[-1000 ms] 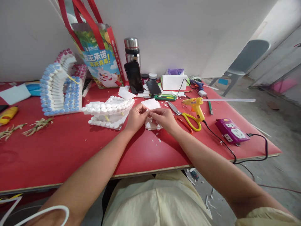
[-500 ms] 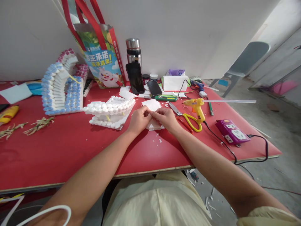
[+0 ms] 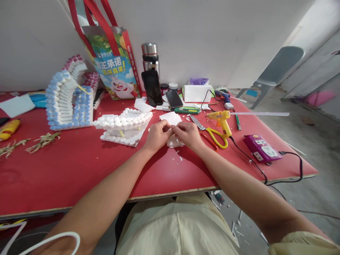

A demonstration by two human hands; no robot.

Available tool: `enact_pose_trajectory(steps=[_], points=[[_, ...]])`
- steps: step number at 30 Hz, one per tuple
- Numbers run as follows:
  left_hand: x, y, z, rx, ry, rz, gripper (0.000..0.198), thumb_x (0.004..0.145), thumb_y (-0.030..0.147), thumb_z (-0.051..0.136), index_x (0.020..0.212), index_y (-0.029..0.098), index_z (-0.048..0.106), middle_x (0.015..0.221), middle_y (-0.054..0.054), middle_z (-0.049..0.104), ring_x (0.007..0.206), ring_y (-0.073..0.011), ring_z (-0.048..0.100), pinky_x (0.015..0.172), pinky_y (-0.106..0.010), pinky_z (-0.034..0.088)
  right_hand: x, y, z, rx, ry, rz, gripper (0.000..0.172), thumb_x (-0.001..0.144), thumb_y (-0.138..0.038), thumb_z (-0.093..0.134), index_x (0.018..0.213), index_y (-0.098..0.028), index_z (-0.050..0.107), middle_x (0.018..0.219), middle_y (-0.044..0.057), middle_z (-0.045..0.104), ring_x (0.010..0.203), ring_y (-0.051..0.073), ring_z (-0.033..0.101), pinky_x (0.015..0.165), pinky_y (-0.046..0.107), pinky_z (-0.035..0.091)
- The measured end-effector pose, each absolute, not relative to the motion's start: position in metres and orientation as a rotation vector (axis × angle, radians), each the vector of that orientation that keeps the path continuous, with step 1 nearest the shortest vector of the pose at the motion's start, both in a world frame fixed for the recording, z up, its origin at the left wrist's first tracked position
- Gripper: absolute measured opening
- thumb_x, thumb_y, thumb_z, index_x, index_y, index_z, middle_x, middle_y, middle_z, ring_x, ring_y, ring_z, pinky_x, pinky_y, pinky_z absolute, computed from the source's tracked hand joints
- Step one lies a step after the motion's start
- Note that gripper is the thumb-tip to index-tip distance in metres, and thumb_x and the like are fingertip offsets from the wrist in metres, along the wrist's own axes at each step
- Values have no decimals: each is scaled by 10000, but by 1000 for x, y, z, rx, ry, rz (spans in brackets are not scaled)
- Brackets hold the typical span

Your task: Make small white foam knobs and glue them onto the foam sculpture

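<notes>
My left hand (image 3: 159,134) and my right hand (image 3: 188,134) meet fingertip to fingertip above the middle of the red table. Both are closed in a pinch, and whatever lies between the fingers is too small and covered to make out. Just beneath them are small white paper pieces (image 3: 175,141), partly hidden, and behind them a white sheet (image 3: 170,117). Left of my left hand stands a white model (image 3: 119,122) built of rounded white bits on a flat base. Scissors with yellow handles (image 3: 217,137) lie to the right of my right hand.
A yellow glue gun (image 3: 224,122) with a long clear stick and a purple power box (image 3: 262,148) trail cords at right. Behind are a green cutter (image 3: 187,111), phone (image 3: 174,99), steel flask (image 3: 150,56) and shopping bag (image 3: 117,67). A blue-and-white model (image 3: 60,102) stands left.
Both hands stay together in nearly the same place, with only a slight shift of the fingers. The things on the table have not moved.
</notes>
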State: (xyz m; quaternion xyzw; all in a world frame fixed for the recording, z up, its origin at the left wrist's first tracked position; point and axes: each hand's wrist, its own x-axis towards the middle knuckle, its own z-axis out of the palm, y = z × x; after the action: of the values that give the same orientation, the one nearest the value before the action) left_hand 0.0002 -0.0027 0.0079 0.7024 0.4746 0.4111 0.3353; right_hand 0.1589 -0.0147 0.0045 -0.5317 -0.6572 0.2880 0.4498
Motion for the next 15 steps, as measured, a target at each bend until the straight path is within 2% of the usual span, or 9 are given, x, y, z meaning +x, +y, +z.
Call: enact_pose_trajectory(steps=[8, 15], points=[[-1, -4, 9, 1859, 1208, 1079, 137, 816, 259, 650, 718, 173, 609, 634, 28, 562, 618, -122, 480, 579, -256, 354, 159, -17, 6, -1323, -1678, 613, 374, 851, -410, 592, 562, -172, 590, 523, -11, 499, 541, 114, 398, 537, 288, 275], [-3, 0, 5, 1859, 1186, 1076, 113, 807, 252, 648, 731, 172, 627, 647, 16, 603, 624, -132, 518, 574, -250, 374, 159, -18, 5, -1308, -1708, 595, 339, 841, -396, 591, 586, -174, 600, 534, -8, 519, 546, 117, 428, 541, 284, 293]])
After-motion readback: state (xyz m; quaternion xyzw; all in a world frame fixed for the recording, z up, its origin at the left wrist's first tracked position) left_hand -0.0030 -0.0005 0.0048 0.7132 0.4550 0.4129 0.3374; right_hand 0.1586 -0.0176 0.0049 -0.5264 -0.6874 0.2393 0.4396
